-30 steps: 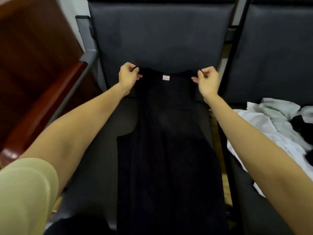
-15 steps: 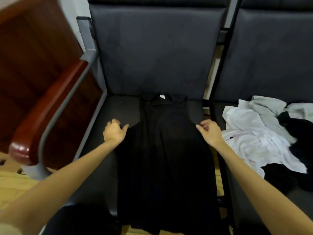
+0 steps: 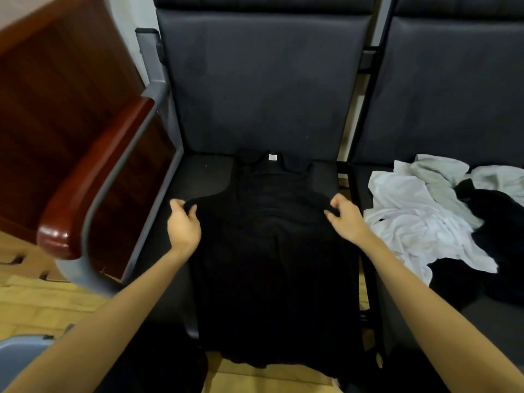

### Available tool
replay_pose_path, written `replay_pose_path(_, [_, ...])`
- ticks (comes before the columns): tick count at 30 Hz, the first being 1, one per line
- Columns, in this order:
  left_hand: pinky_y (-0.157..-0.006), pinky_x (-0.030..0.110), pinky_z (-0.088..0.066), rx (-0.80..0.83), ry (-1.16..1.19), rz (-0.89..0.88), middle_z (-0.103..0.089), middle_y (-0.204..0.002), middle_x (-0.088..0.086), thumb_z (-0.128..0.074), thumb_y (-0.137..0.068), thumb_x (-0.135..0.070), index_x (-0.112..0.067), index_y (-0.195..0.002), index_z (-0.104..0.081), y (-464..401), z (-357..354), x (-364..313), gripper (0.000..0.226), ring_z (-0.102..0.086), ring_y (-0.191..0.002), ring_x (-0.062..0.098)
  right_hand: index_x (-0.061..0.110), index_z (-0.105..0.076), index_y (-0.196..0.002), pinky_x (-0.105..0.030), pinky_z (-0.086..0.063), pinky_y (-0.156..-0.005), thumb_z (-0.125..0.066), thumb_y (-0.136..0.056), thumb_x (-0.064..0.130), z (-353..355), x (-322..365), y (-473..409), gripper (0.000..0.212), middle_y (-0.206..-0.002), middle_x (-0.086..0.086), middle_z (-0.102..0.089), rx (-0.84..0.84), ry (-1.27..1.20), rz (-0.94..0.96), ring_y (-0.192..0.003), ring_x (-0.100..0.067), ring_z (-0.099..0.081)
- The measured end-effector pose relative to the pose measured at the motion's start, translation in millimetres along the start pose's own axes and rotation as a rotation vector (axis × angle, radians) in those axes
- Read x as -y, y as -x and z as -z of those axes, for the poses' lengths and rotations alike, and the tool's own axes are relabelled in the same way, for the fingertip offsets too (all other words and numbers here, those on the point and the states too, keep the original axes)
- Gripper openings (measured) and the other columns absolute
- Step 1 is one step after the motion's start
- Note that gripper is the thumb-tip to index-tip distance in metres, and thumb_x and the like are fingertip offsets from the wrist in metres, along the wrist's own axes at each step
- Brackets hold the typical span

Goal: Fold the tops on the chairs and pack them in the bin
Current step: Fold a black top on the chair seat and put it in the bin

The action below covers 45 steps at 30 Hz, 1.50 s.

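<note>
A black sleeveless top (image 3: 272, 251) lies flat along the seat of the dark grey chair (image 3: 204, 177), its neck and white label toward the backrest and its hem hanging over the front edge. My left hand (image 3: 183, 222) pinches the top's left edge below the armhole. My right hand (image 3: 344, 219) pinches the right edge at the same height. A heap of white, grey and black tops (image 3: 436, 211) lies on the neighbouring chair to the right. The blue-grey rim of a bin (image 3: 19, 347) shows at the lower left.
A red-brown wooden armrest (image 3: 85, 182) on a grey frame stands left of the chair. The second dark chair (image 3: 459, 89) stands to the right. Wooden floor (image 3: 34, 304) shows at the lower left and under the top's hem.
My hands let go of the top's shoulders, came down toward me along its sides, and now pinch its side edges. The top has settled flat on the seat.
</note>
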<state>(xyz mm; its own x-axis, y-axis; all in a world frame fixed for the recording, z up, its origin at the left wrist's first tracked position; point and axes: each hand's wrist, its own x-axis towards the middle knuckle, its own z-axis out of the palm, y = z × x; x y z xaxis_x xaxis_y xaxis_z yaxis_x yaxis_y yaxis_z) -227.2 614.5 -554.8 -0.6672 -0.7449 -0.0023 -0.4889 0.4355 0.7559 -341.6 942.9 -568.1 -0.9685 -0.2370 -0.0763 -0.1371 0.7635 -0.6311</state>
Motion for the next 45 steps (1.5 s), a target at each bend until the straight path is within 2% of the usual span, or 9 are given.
replay_pose_path(4, [-0.075,0.035,-0.042,0.046,-0.093,-0.08,-0.058,-0.097,0.015,-0.051,-0.099,-0.014,0.001,-0.118,-0.046,-38.8,14.8,7.1,0.024,-0.056,-0.085,0.025,0.01,-0.042,-0.092,-0.038,-0.042,-0.062,-0.067,-0.089,0.023,20.8,-0.3,-7.9,0.028,-0.076,-0.004,-0.051,-0.096,0.211,0.087,-0.067,-0.028,-0.052])
replay_pose_path(8, [-0.077,0.037,-0.045,0.147,-0.149,-0.109,-0.06,-0.103,0.019,-0.054,-0.098,-0.013,0.001,-0.12,-0.047,-70.8,17.3,12.9,0.027,-0.061,-0.094,0.036,0.005,-0.05,-0.108,-0.035,-0.043,-0.063,-0.061,-0.093,0.022,21.2,-5.9,-21.0,0.025,-0.106,-0.012,-0.05,-0.16,0.37,0.073,-0.08,-0.033,-0.058])
replay_pose_path(13, [-0.092,0.043,-0.048,0.195,-0.081,0.07,-0.059,-0.118,0.02,-0.057,-0.096,-0.025,-0.004,-0.125,-0.043,-63.9,10.9,23.2,0.038,-0.058,-0.109,0.035,0.007,-0.036,-0.14,-0.039,-0.039,-0.103,-0.059,-0.094,0.011,-1.6,-21.4,-5.5,0.052,-0.134,-0.023,-0.035,-0.061,-0.017,-0.085,-0.113,-0.038,-0.051])
replay_pose_path(22, [-0.083,0.035,-0.045,0.235,-0.115,0.19,-0.057,-0.123,0.019,-0.065,-0.091,-0.026,0.0,-0.13,-0.043,32.9,47.8,47.8,0.052,-0.058,-0.109,0.033,0.002,-0.029,-0.147,-0.04,-0.037,-0.109,-0.058,-0.095,0.016,-30.9,-37.0,133.7,0.061,-0.142,-0.018,-0.043,-0.025,-0.266,-0.283,-0.132,-0.032,-0.043])
replay_pose_path(29, [-0.086,0.034,-0.045,0.282,-0.179,0.264,-0.063,-0.117,0.02,-0.065,-0.091,-0.027,0.004,-0.123,-0.056,112.2,78.1,68.6,0.045,-0.059,-0.111,0.034,-0.003,-0.05,-0.126,-0.039,-0.047,-0.09,-0.072,-0.084,0.035,-50.6,-25.2,213.5,0.061,-0.117,-0.019,-0.058,-0.087,-0.164,-0.46,-0.113,-0.036,-0.055])
replay_pose_path(31, [-0.082,0.035,-0.046,0.296,-0.157,0.292,-0.066,-0.096,0.015,-0.063,-0.093,-0.025,0.0,-0.098,-0.064,129.1,82.8,72.6,0.026,-0.062,-0.093,0.032,-0.005,-0.051,-0.119,-0.042,-0.048,-0.087,-0.076,-0.079,0.038,-47.7,-18.2,226.2,0.064,-0.115,-0.02,-0.056,-0.122,-0.096,-0.514,-0.112,-0.038,-0.054])
replay_pose_path(34, [-0.067,0.036,-0.045,0.297,-0.131,0.308,-0.054,-0.067,0.006,-0.059,-0.095,-0.022,-0.01,-0.066,-0.052,150.9,81.9,78.6,0.033,-0.057,-0.069,0.024,-0.007,-0.05,-0.114,-0.041,-0.051,-0.078,-0.083,-0.072,0.039,-46.2,-16.6,233.7,0.071,-0.109,-0.02,-0.059,-0.153,-0.205,-0.643,-0.106,-0.038,-0.059])
replay_pose_path(39, [-0.051,0.03,-0.037,0.339,-0.136,0.32,-0.054,-0.074,0.009,-0.048,-0.099,-0.016,-0.002,-0.082,-0.056,177.1,75.1,83.4,0.023,-0.053,-0.066,0.021,-0.002,-0.064,-0.099,-0.039,-0.055,-0.076,-0.083,-0.073,0.035,-42.5,-18.6,232.3,0.048,-0.091,-0.012,-0.066,-0.069,-0.443,-0.708,-0.091,-0.032,-0.066])
replay_pose_path(45, [-0.088,0.04,-0.045,0.307,-0.102,0.309,-0.058,-0.122,0.022,-0.044,-0.101,-0.017,0.003,-0.128,-0.052,180.6,82.9,77.3,0.034,-0.055,-0.112,0.038,0.012,-0.061,-0.08,-0.042,-0.05,-0.088,-0.072,-0.083,0.035,-36.4,-4.6,234.7,0.026,-0.091,-0.006,-0.067,-0.036,-0.315,-0.599,-0.092,-0.028,-0.064])
